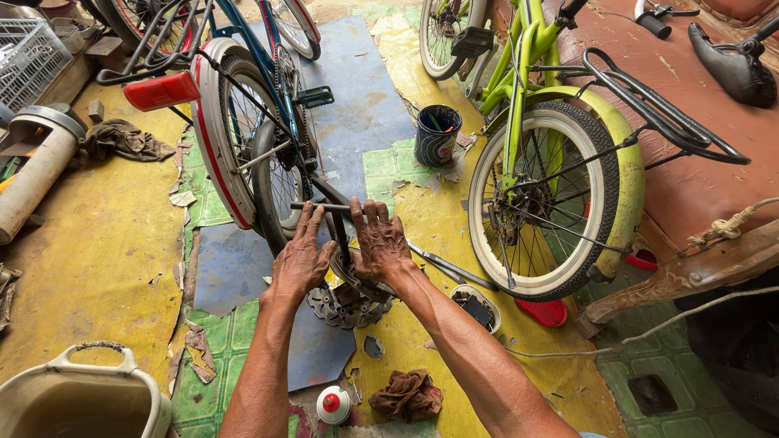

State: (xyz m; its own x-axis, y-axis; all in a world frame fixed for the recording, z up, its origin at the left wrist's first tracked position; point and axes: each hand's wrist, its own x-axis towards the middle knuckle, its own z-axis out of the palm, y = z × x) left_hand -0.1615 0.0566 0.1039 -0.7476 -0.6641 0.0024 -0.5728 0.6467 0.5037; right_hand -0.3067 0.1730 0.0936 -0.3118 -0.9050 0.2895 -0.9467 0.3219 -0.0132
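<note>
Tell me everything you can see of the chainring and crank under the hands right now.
The chainring is a dark, greasy toothed metal disc lying low over the blue and yellow floor patches, beside the blue bicycle's rear wheel. A dark crank arm rises from it to a thin crossbar. The left hand rests on its left side, the right hand covers its top right; part of it is hidden.

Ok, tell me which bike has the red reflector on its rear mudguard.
The blue bike on the left: a red reflector sits on its white mudguard. The green bike on the right has a green mudguard with no reflector showing.
</note>
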